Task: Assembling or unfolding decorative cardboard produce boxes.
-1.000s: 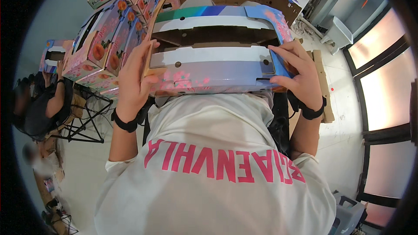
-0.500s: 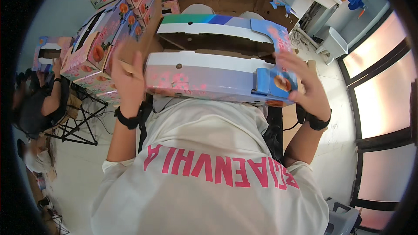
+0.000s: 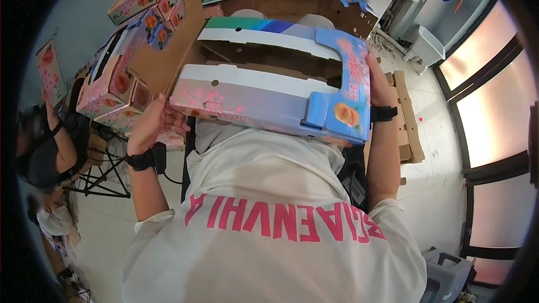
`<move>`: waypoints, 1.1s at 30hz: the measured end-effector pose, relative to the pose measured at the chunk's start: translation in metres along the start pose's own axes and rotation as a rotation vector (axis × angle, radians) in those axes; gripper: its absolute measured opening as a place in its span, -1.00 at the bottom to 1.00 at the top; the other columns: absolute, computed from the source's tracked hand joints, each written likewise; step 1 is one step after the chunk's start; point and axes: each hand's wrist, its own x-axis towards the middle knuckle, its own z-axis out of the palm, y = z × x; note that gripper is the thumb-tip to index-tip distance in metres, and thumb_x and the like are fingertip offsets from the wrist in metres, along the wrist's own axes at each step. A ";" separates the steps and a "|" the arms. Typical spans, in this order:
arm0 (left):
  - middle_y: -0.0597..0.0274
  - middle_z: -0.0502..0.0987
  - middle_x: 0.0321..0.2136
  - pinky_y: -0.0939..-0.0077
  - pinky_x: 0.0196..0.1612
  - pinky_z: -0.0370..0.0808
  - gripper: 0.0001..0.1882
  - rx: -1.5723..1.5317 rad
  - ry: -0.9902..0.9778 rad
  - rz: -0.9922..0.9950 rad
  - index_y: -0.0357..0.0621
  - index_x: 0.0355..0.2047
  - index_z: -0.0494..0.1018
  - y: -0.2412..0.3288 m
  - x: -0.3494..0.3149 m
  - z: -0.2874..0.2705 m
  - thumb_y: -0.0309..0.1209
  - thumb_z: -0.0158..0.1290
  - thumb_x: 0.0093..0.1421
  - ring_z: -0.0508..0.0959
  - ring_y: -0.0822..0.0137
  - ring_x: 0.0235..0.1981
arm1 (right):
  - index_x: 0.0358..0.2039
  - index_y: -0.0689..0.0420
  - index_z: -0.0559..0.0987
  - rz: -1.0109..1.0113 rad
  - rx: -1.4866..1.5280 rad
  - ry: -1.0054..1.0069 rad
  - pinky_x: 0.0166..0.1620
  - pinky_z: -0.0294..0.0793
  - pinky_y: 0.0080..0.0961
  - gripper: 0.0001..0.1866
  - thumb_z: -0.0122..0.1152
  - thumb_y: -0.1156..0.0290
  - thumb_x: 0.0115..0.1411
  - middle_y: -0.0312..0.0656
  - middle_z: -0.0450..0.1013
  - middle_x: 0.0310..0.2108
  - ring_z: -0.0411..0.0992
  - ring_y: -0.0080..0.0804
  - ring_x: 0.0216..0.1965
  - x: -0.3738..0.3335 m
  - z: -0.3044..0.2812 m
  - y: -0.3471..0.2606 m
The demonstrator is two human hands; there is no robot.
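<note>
A printed cardboard carton (image 3: 247,110), blue and pink with peach pictures, lies across my lap with a long opening in its top. Its right end flap (image 3: 348,98) is folded over and lies against the top. At the left end a brown inner flap (image 3: 160,59) stands out, unfolded. My left hand (image 3: 154,125) holds the near left corner, fingers curled against its edge. Pressed along the right end, my right hand (image 3: 380,83) grips the carton there; its fingertips are partly hidden behind the end wall.
Stacked finished cartons (image 3: 120,76) stand close on the left. A large brown carton (image 3: 286,1) is beyond my knees. Flattened cardboard (image 3: 409,118) lies on the floor at right. Another person (image 3: 53,140) sits at far left with a carton piece. A grey plastic case (image 3: 446,272) sits lower right.
The right end flap now lies down flat over the end. My right hand went from above it to the side wall; my left hand dropped to the near left corner. The left flap swung outward.
</note>
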 end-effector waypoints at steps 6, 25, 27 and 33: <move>-0.15 0.21 0.53 -0.07 0.50 0.29 -0.13 -0.234 -0.027 0.456 -0.26 0.54 0.12 -0.009 0.018 0.047 0.11 0.07 0.51 0.30 -0.13 0.53 | 0.26 0.17 0.49 -0.018 -0.123 0.123 0.14 0.62 -0.35 -0.57 0.13 0.13 0.59 -0.25 0.53 0.10 0.53 -0.48 0.10 -0.013 0.014 -0.002; 0.08 0.34 0.45 0.29 0.51 0.24 -0.07 -0.329 -0.121 0.434 -0.24 0.57 0.13 0.016 0.019 0.089 0.28 -0.10 0.53 0.36 0.24 0.44 | -0.06 0.21 0.60 -0.011 -0.709 -0.145 0.06 0.62 -0.39 -0.76 0.26 0.27 0.51 -0.10 0.62 -0.04 0.64 -0.37 -0.05 -0.068 0.100 -0.043; 0.04 0.36 0.43 0.29 0.50 0.25 -0.04 -0.146 -0.029 0.530 -0.26 0.57 0.12 0.019 0.013 0.094 0.31 -0.14 0.53 0.38 0.22 0.43 | 0.04 0.19 0.61 -0.202 -0.740 -0.146 0.14 0.57 -0.34 -0.72 0.24 0.26 0.51 -0.07 0.56 0.11 0.58 -0.34 0.09 -0.064 0.108 -0.034; 0.02 0.36 0.43 0.29 0.49 0.25 -0.03 -0.053 -0.063 0.515 -0.34 0.55 0.12 0.022 0.010 0.094 0.30 -0.14 0.53 0.38 0.21 0.43 | 0.34 0.08 0.54 -0.330 -0.857 -0.287 0.36 0.40 -0.21 -0.54 0.21 0.23 0.51 -0.03 0.28 0.49 0.35 -0.22 0.41 -0.063 0.116 -0.029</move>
